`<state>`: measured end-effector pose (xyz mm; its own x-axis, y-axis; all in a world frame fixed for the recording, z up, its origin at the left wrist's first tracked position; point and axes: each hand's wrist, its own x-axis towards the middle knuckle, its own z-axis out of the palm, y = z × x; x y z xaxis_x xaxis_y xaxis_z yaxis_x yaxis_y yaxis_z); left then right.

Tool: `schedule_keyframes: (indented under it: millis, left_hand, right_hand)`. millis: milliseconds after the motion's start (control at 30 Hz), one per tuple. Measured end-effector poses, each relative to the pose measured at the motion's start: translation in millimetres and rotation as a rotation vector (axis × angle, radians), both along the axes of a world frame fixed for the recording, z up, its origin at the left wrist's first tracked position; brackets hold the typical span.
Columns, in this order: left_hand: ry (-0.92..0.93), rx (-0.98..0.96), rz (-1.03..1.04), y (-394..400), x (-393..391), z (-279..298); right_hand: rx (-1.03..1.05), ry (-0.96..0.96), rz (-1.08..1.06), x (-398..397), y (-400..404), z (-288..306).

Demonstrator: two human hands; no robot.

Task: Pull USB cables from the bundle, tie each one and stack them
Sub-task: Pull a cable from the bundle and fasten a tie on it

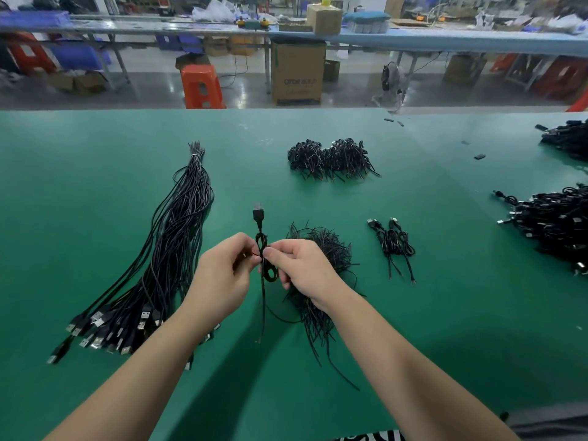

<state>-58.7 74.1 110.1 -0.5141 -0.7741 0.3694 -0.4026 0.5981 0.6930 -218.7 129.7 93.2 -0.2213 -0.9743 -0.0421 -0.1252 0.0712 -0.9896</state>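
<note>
A coiled black USB cable (261, 243) is held upright between both hands above the green table (111, 173), its plug (258, 213) pointing up and its tail hanging down. My left hand (222, 278) pinches the coil from the left. My right hand (300, 268) pinches it from the right, at a thin tie around its middle. The long bundle of black USB cables (171, 246) lies to the left, plugs toward me. Two tied cables (393, 241) lie to the right. A heap of thin black ties (321, 249) sits under my right hand.
A pile of tied black cables (331, 159) lies farther back at centre. More cable heaps (553, 221) sit at the right edge, with another heap (569, 138) behind. Beyond the table's far edge are an orange stool (202, 85), a cardboard box (297, 73) and a long bench.
</note>
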Motion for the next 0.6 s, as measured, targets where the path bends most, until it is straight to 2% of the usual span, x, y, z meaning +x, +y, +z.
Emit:
schedule_keyframes:
  millis: [133, 200, 267, 333, 400, 467, 533, 600]
  left_hand:
    - [-0.22, -0.563, -0.147, -5.7, 5.0, 0.9]
    - [-0.293, -0.666, -0.16, -8.5, 5.9, 1.4]
    - [-0.224, -0.529, -0.124, -4.9, 6.5, 2.3]
    - [-0.069, -0.196, -0.019, -2.0, 4.7, 4.0]
    - [0.079, 0.184, 0.053, -7.2, 1.8, 2.1]
    - [0.217, 0.46, 0.034, -8.4, -1.2, 1.2]
    - [0.28, 0.56, -0.005, -5.9, -1.7, 1.9]
    - [0.222, 0.458, 0.001, -2.1, -2.2, 2.6]
  right_hand:
    - [0.106, -0.152, 0.064, -3.6, -0.4, 2.0]
    - [0.107, -0.157, 0.099, -5.4, -0.6, 2.2]
    - [0.062, -0.206, 0.125, -5.8, -0.6, 3.4]
    - [0.005, -0.267, 0.159, -6.7, 1.0, 6.0]
    - [-0.053, -0.213, 0.187, -6.9, 2.3, 6.8]
    - [-0.079, -0.078, 0.143, -5.7, 1.8, 6.0]
    - [-0.07, 0.021, 0.059, -4.8, 0.0, 5.7]
    - [-0.055, 0.02, 0.025, -5.0, -1.1, 4.6]
